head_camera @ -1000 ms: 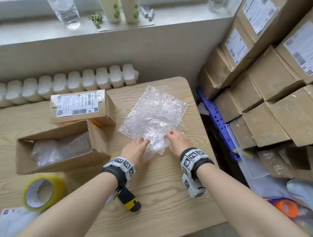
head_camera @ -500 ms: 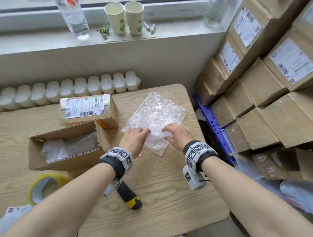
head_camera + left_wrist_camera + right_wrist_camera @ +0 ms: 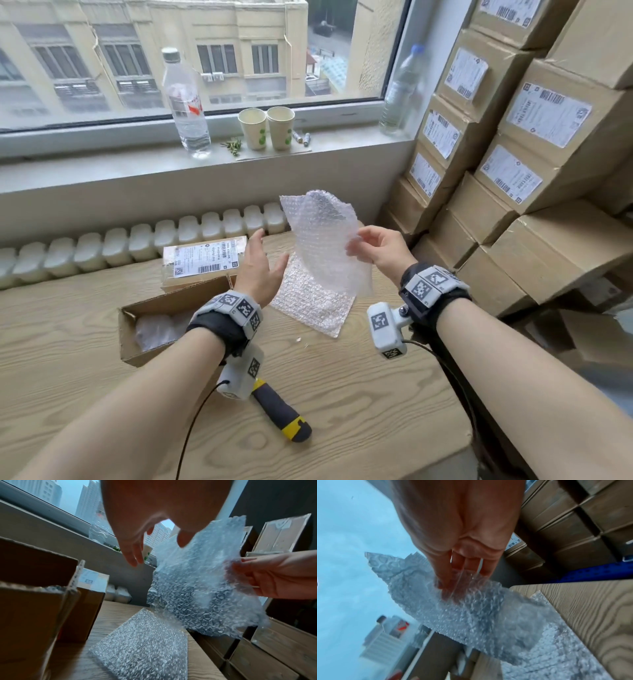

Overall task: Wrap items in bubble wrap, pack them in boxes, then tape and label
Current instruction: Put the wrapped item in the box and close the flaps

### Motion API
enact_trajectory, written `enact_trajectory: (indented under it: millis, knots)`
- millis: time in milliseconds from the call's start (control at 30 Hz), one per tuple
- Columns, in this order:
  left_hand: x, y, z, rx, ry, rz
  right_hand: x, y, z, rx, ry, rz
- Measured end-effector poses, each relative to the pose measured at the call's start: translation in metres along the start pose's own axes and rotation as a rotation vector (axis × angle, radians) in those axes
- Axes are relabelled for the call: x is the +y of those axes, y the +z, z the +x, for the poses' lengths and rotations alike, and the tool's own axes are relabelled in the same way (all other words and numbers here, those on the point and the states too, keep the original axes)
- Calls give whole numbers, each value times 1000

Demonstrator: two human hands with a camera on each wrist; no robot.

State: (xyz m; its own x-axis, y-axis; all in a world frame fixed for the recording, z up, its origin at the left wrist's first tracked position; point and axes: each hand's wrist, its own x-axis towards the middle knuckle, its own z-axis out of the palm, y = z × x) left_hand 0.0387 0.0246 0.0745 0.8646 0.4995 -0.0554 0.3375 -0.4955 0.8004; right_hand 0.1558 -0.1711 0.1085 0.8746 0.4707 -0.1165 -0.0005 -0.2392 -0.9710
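Observation:
My right hand (image 3: 371, 248) pinches one edge of a clear bubble wrap sheet (image 3: 325, 240) and holds it up above the table; the sheet (image 3: 202, 588) hangs nearly upright. In the right wrist view the fingers (image 3: 448, 580) lie against the sheet (image 3: 471, 615). My left hand (image 3: 262, 265) hovers just left of it, fingers straight, holding nothing. More bubble wrap (image 3: 311, 305) lies flat on the table (image 3: 359, 394) below. An open cardboard box (image 3: 161, 308) with a wrapped bundle (image 3: 154, 330) inside sits to the left.
A sealed, labelled box (image 3: 202, 262) stands behind the open one. A black and yellow tool (image 3: 284, 413) lies near the front edge. Stacked labelled cartons (image 3: 513, 171) fill the right side. Bottles and paper cups (image 3: 267, 128) stand on the windowsill.
Both hands were pressing on the bubble wrap lying on the table. Now the right hand has lifted one sheet up into the air and the left hand has let go.

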Motion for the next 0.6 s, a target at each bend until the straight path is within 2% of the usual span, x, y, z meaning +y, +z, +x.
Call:
enact_trajectory:
  millis: [167,367,500,600]
  knots:
    - [-1,-19,-11,-237,-132,-279,-22,-5,-30,-127,63,233]
    - [5,-30,-19,-283,-268,-573,-29,-3,-56,-159,130,319]
    - [4,-37,-24,-245,-304,-580,-29,0,-67,-126,173,363]
    - [0,-40,-30,-359,-380,-597,-35,4,-72,-133,183,470]
